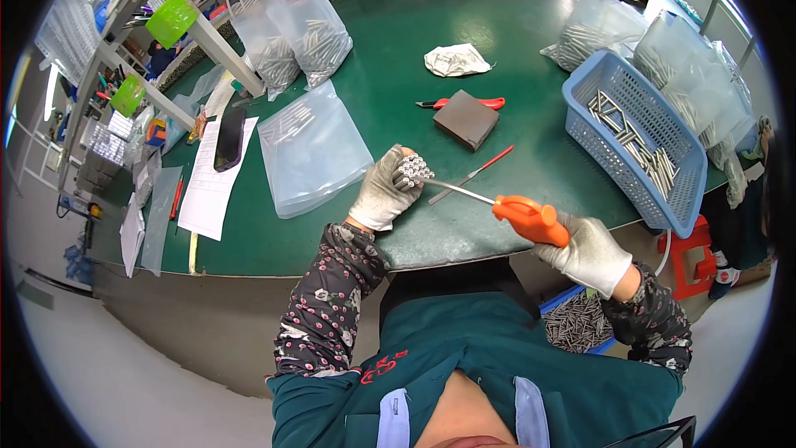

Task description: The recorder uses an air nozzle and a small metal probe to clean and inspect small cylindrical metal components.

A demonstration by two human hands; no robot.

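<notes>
Metal tubes [413, 170] bundled in clenched left hand [383, 192], right hand [590, 254] fisted around orange-handled tool [531, 220]; grey block [466, 119], blue basket [634, 137] beyond.

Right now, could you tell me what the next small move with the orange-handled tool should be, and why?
Probably ease the tool tip a little further left into the rod bundle. The left hand grips the bundle end-on toward the tool, the right hand holds the handle, and the thin tip seems to stop just short of the rod ends.
</notes>
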